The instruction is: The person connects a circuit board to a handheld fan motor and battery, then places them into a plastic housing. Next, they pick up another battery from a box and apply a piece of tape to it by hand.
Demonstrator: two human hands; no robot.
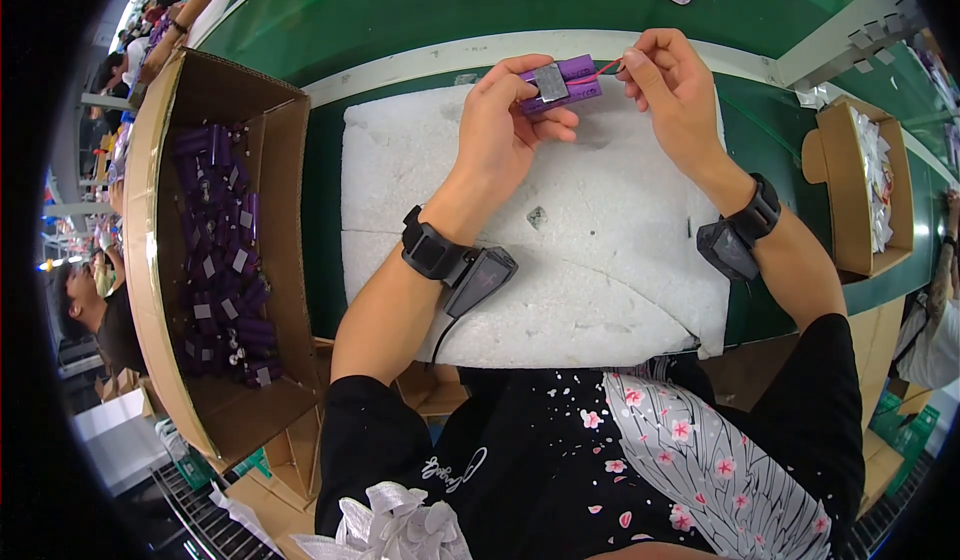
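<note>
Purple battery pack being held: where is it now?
Head view, upper middle: the purple battery pack is in the left hand, over the far edge of the white foam board, its red wire running to the right hand.

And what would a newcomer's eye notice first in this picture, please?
First, the purple battery pack, held in the left fingers near the far edge of the white foam board, its red wire pinched in the right fingers. Then the big cardboard box at the person's left, holding many purple pieces.

Pink blossoms (682, 430) dot the black shirt (540, 470), and both wristbands (428, 250) (one cabled) are black.
</note>
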